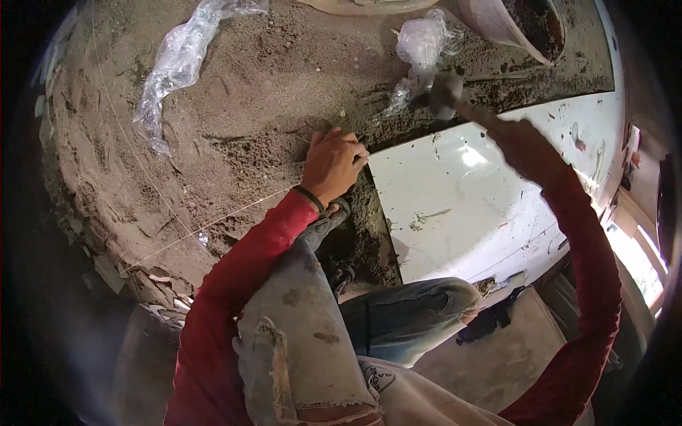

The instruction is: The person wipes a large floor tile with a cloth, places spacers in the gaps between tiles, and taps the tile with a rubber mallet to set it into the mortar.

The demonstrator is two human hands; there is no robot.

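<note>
My right hand [524, 150] is closed round the handle of a mallet [446, 94]. The mallet's blocky head is slightly blurred, above the far edge of a glossy white tile [455, 206]. My left hand [332, 165] is low over the rough mortar bed, beside the tile's far left corner. Its fingers are curled, and their tips point down; what they pinch, if anything, is hidden. A thin string [213, 226] runs over the bed toward my left wrist, which wears a dark band.
Crumpled clear plastic [177, 64] lies at the far left, and another plastic wad [420, 44] near the mallet. A tipped bucket [497, 25] with dark mix is at the far right. My sandalled foot [323, 224] rests by the tile's left edge. Broken pieces [153, 291] line the near left.
</note>
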